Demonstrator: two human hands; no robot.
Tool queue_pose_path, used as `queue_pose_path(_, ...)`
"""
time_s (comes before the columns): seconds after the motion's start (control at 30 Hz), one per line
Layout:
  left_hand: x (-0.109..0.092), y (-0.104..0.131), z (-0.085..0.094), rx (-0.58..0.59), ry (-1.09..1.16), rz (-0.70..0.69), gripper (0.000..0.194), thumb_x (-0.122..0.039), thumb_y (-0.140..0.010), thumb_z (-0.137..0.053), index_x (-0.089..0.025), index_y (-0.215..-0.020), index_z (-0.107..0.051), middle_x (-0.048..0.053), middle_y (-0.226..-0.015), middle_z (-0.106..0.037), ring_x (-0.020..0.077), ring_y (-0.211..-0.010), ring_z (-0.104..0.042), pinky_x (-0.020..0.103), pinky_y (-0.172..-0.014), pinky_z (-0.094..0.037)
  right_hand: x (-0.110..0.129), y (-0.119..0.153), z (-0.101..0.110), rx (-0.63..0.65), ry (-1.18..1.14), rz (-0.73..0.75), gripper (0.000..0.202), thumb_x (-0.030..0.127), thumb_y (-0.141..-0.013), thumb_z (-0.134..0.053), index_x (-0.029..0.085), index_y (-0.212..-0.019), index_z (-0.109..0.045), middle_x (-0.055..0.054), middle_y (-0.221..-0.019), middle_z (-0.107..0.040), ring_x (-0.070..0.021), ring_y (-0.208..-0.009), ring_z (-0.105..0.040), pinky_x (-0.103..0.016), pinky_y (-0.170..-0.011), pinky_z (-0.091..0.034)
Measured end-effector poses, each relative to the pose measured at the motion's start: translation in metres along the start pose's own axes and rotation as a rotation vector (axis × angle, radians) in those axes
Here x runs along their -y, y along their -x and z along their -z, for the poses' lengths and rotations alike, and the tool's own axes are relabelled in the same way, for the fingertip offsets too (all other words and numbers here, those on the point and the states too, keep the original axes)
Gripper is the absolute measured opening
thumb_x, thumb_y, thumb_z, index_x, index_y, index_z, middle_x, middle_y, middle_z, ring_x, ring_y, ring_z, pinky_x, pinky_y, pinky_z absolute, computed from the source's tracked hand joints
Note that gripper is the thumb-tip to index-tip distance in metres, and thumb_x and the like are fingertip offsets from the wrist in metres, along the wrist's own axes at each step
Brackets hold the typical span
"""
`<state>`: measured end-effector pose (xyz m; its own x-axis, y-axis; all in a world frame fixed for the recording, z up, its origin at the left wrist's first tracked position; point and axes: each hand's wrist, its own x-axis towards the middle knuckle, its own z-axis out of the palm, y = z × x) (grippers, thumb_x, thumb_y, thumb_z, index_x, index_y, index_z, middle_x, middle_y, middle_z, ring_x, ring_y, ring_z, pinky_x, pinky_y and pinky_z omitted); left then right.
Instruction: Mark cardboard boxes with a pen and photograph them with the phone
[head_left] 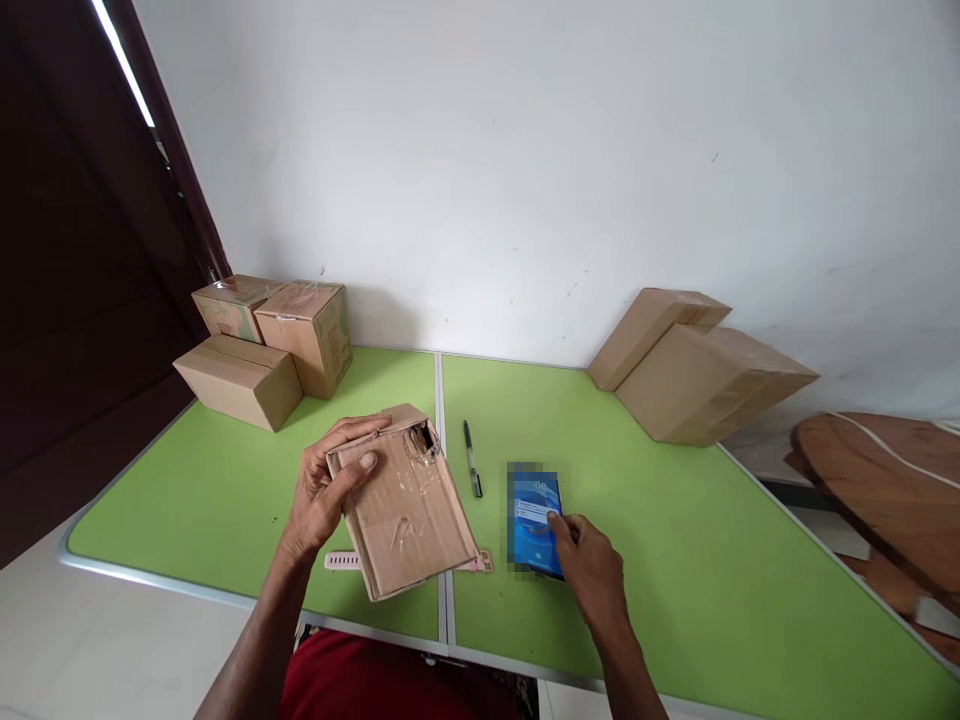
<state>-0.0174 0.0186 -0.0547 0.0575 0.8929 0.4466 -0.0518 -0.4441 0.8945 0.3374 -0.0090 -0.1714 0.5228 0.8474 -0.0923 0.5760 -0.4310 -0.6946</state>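
My left hand (321, 490) is closed around the left edge of a small, flat cardboard box (412, 520), its thumb lying over the front face. The box is tilted, with clear tape on it and a dark torn hole near its upper right corner. With my right hand (596, 565) I grip the right edge of a smartphone (534, 545), thumb on the lit blue screen. Partly hidden beneath the box is a pink watch strap (343, 561); only its two ends show. A black pen (472, 460) lies between the box and the phone.
Three cardboard boxes (300, 335) stand at the back left of the green table (637, 620). Two more boxes (697, 385) lean together at the back right by the white wall (480, 180). Right of the table is a brown wooden top (862, 470) with a white cable.
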Motion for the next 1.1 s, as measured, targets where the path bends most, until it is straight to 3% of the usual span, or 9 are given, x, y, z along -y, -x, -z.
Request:
queue_pose_path(0.23, 0.001, -0.002, 0.0, -0.01, 0.013, 0.041, 0.038, -0.047, -0.094, -0.079, -0.026, -0.126, -0.086, 0.013, -0.135, -0.077, 0.0334, -0.124, -0.07, 0.041, -0.106, -0.056, 0.013, 0.01, 0.009, -0.023, 0.273, 0.007, 0.03, 0.042, -0.098, -0.044, 0.024, -0.083, -0.063, -0.021, -0.093, -0.071, -0.0416, -0.089, -0.07, -0.044, -0.067, -0.044)
queue_pose_path(0.37, 0.001, -0.003, -0.001, -0.022, 0.027, 0.059, 0.039, -0.047, -0.093, -0.079, -0.026, -0.125, -0.086, 0.013, -0.132, -0.078, 0.0328, -0.122, -0.07, 0.04, -0.103, -0.057, 0.03, 0.035, 0.006, -0.062, 0.2, 0.221, 0.041, 0.044, -0.101, -0.044, 0.017, -0.116, -0.071, -0.025, -0.122, -0.07, -0.0441, -0.12, -0.067, -0.053, -0.086, -0.056)
queue_pose_path(0.47, 0.004, -0.006, -0.003, -0.067, 0.054, 0.1, 0.043, -0.05, -0.091, -0.08, -0.024, -0.125, -0.086, 0.013, -0.132, -0.077, 0.0326, -0.119, -0.071, 0.038, -0.096, -0.06, 0.045, 0.072, -0.018, 0.116, -0.104, 0.458, 0.059, 0.05, -0.096, -0.06, 0.024, -0.149, -0.058, -0.02, -0.148, -0.063, -0.0391, -0.128, -0.067, -0.056, -0.099, -0.06)
queue_pose_path(0.57, 0.01, -0.013, -0.005, -0.136, 0.1, 0.157, 0.045, -0.053, -0.088, -0.083, -0.023, -0.122, -0.086, 0.012, -0.129, -0.079, 0.0318, -0.112, -0.073, 0.036, -0.088, -0.061, 0.061, 0.105, -0.061, 0.322, -0.31, 0.577, 0.12, 0.047, -0.076, -0.087, 0.03, -0.174, -0.02, -0.019, -0.169, -0.044, -0.0431, -0.15, -0.052, -0.06, -0.111, -0.055)
queue_pose_path(0.63, 0.013, -0.02, -0.008, -0.192, 0.097, 0.177, 0.048, -0.055, -0.086, -0.083, -0.023, -0.12, -0.086, 0.011, -0.126, -0.08, 0.0315, -0.108, -0.074, 0.036, -0.085, -0.061, 0.08, 0.111, -0.09, 0.295, -0.37, 0.535, 0.148, 0.048, -0.062, -0.098, 0.024, -0.175, -0.006, -0.024, -0.172, -0.034, -0.0481, -0.159, -0.04, -0.065, -0.121, -0.046)
queue_pose_path(0.73, 0.012, -0.033, -0.007, -0.223, -0.011, 0.123, 0.052, -0.063, -0.091, -0.074, -0.021, -0.121, -0.086, 0.011, -0.127, -0.082, 0.0348, -0.119, -0.073, 0.042, -0.101, -0.059, 0.118, 0.094, -0.11, 0.154, -0.542, 0.47, 0.157, 0.053, -0.056, -0.1, 0.018, -0.172, -0.001, -0.028, -0.167, -0.036, -0.0505, -0.156, -0.041, -0.067, -0.123, -0.042)
queue_pose_path(0.9, 0.0, -0.056, 0.014, -0.073, -0.034, 0.062, 0.066, -0.069, -0.102, -0.056, -0.02, -0.142, -0.076, 0.014, -0.15, -0.072, 0.0375, -0.142, -0.063, 0.048, -0.119, -0.048, 0.178, 0.048, -0.065, 0.321, -0.984, 0.473, 0.112, 0.062, -0.073, -0.09, 0.025, -0.163, -0.034, -0.02, -0.151, -0.061, -0.039, -0.132, -0.065, -0.051, -0.103, -0.059)
queue_pose_path(1.0, -0.005, -0.059, 0.029, -0.081, -0.027, 0.025, 0.068, -0.068, -0.101, -0.061, -0.023, -0.15, -0.069, 0.016, -0.156, -0.068, 0.0385, -0.144, -0.062, 0.05, -0.118, -0.049, 0.198, 0.028, -0.029, 0.469, -1.146, 0.282, 0.086, 0.073, -0.079, -0.079, 0.022, -0.144, -0.057, -0.017, -0.134, -0.074, -0.0379, -0.118, -0.072, -0.048, -0.093, -0.062)
queue_pose_path(1.1, -0.006, -0.048, 0.036, -0.105, -0.07, 0.073, 0.079, -0.07, -0.094, -0.069, -0.026, -0.159, -0.06, 0.017, -0.166, -0.058, 0.0404, -0.154, -0.052, 0.056, -0.124, -0.044, 0.206, 0.017, -0.009, 0.571, -1.11, 0.1, 0.086, 0.09, -0.084, -0.056, 0.019, -0.13, -0.07, -0.016, -0.112, -0.083, -0.0383, -0.106, -0.076, -0.048, -0.087, -0.062)
